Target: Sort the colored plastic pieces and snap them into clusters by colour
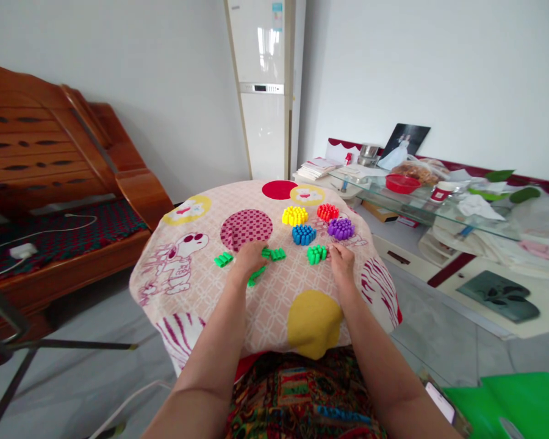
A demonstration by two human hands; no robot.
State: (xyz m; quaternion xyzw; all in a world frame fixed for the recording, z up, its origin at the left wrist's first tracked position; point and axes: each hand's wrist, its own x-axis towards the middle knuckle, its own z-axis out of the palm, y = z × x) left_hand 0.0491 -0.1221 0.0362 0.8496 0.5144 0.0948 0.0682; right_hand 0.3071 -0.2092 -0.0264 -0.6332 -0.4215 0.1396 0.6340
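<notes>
My left hand (251, 258) is low over the table, its fingers curled in at loose green pieces (278, 253) that look like small pegs lying on their sides. More of these lie left of it as a short row of green pieces (224, 260); others near the wrist are partly covered. My right hand (341, 262) has its fingers drawn together beside an upright cluster of green pieces (317, 255). Whatever either hand pinches is too small to make out. Behind stand clusters of blue pieces (304, 235), purple pieces (341, 228), yellow pieces (295, 216) and red pieces (327, 211).
A patterned cloth (274, 311) covers the round table. On the right, a glass-topped cabinet (421, 204) carries a red bowl (402, 183), a paper cup (440, 192) and papers. A wooden bench (73, 177) is at left, a tall white appliance (268, 122) behind.
</notes>
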